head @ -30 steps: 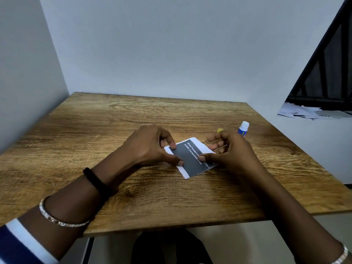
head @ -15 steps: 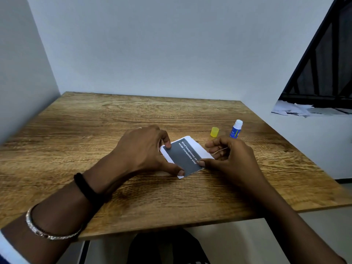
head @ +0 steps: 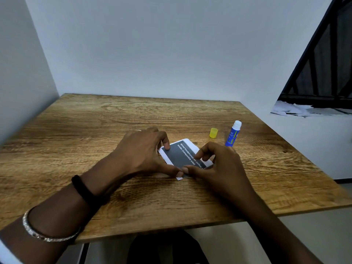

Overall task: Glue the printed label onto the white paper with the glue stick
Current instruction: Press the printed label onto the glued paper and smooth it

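A pale wall [head: 171, 44] stands behind a wooden counter [head: 95, 130] that fills the middle of the view. To the right there is a dark metal frame [head: 323, 63] above a white ledge, and loose sheets [head: 291, 110] lie on the ledge.

Both forearms reach in from the near edge of the counter and meet at its centre.

The left grip [head: 141, 149] rests on the counter with its fingers bent. Its index fingertip presses the far-left corner of the paper [head: 189, 143], and its thumb presses down at the near corner. It is not wrapped round anything.

The right grip [head: 219, 164] comes in from the other side, also with bent fingers. Its thumb lies flat on the near corner of the label [head: 177, 157], just beside the left thumb. Its index fingertip presses on the label's printed line near the right edge. Both tips sit on top of the label, pressing rather than pinching.

The paper lies flat on the counter, turned at an angle. The dark label lies on top of it, with white margins showing along the far side and at the near tip.

Beyond the right grip, a blue glue stick [head: 232, 135] stands upright, uncapped, with its white tip showing. Its yellow cap [head: 213, 132] stands on the counter just to the left of it, apart from it.

The left wrist carries a black band [head: 83, 191], and a silver bangle [head: 43, 233] sits further up the arm. A ring [head: 139, 130] shows on a left finger.
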